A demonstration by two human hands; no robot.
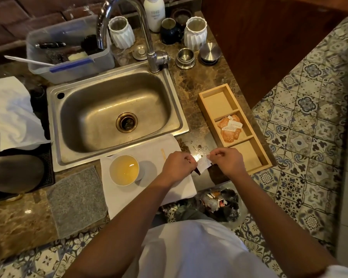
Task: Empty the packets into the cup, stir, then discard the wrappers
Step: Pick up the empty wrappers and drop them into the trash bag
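Observation:
A white cup (124, 170) of yellowish liquid stands on a white cloth (149, 157) in front of the sink. To its right, my left hand (178, 164) and my right hand (227, 161) both pinch one small white packet (204, 163) between them, over the counter edge. Something dark shows under the packet by my left hand. More orange and white packets (230, 128) lie in the middle compartment of a wooden tray (204, 103) at the right. A thin wooden stick (163, 153) lies on the cloth beyond the cup.
A bin (221, 203) with wrappers stands on the tiled floor below my hands. The steel sink (113, 115) and tap (149, 37) lie ahead, a grey mat (76, 199) to the left of the cup, jars and lids at the back, and a plastic tub (68, 51) at the back left.

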